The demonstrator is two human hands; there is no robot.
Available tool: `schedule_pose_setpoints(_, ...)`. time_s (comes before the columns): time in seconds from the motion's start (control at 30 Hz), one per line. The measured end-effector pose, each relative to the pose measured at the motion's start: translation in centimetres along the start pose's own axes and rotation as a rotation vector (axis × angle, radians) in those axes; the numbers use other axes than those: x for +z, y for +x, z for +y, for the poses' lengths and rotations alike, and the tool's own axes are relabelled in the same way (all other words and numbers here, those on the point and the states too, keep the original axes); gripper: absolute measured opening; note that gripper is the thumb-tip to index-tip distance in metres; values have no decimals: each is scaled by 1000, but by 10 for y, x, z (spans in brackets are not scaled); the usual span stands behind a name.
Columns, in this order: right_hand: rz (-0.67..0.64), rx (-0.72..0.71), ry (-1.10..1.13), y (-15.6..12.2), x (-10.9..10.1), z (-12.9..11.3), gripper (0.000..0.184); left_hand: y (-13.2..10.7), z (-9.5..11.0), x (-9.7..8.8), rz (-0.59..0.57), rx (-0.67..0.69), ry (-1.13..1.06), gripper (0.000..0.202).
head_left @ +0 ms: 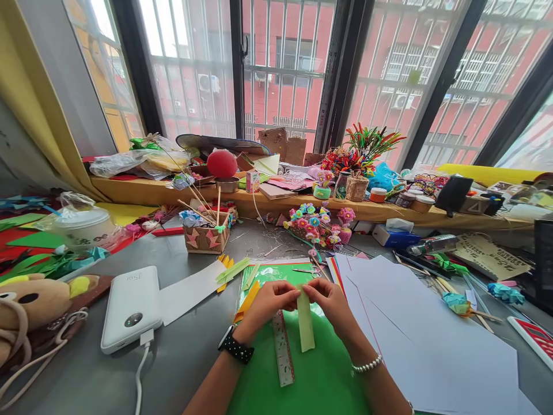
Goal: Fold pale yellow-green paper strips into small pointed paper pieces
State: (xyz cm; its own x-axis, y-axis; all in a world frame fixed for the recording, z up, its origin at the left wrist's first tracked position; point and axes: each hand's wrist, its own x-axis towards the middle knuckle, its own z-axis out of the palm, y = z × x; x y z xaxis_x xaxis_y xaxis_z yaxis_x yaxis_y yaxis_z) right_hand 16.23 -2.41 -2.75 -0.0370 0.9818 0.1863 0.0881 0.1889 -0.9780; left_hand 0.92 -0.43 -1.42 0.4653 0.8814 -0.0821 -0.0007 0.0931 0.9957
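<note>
A narrow pale green paper strip (306, 328) hangs down from my fingertips above a green sheet (332, 374). My left hand (274, 300) pinches its top edge from the left. Close beside it, my right hand (326, 297) pinches the same edge from the right. A patterned ruler (283, 354) lies on the green sheet, just left of the strip and partly behind my left hand. Scissors (309, 268) rest beyond my hands. Folded orange paper (248, 301) and light green paper strips (233, 270) lie to the left of my left hand.
White paper sheets (432, 334) cover the right side. To the left are a white power bank (132, 308) with a cable, a plush toy (38, 305) and a lidded cup (84, 227). A decorated box of sticks (207, 237) and crocheted flowers (315, 225) stand farther back, below a cluttered sill.
</note>
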Motion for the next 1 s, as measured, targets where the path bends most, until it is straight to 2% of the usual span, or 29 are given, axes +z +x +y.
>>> schedule_pose_setpoints(0.2,25,-13,-13,-1,2,1,24,0,-1,2,-4,-18,-9,29)
schedule_pose_setpoints(0.37,98,-21,-9,-1,2,1,25,-1,-2,6,-76,-73,30,29)
schedule_pose_setpoints(0.5,47,9,-25,1,3,2,26,0,0,5,30,-8,48,27)
schedule_pose_setpoints(0.67,-28,63,-172,2,5,4,24,4,-2,-2,185,102,17,23)
schedule_pose_setpoints(0.83,-43,72,-221,1,6,4,24,5,-7,-4,199,120,13,21)
schedule_pose_setpoints(1.0,-45,80,-193,1,5,2,25,3,-2,0,203,89,13,20)
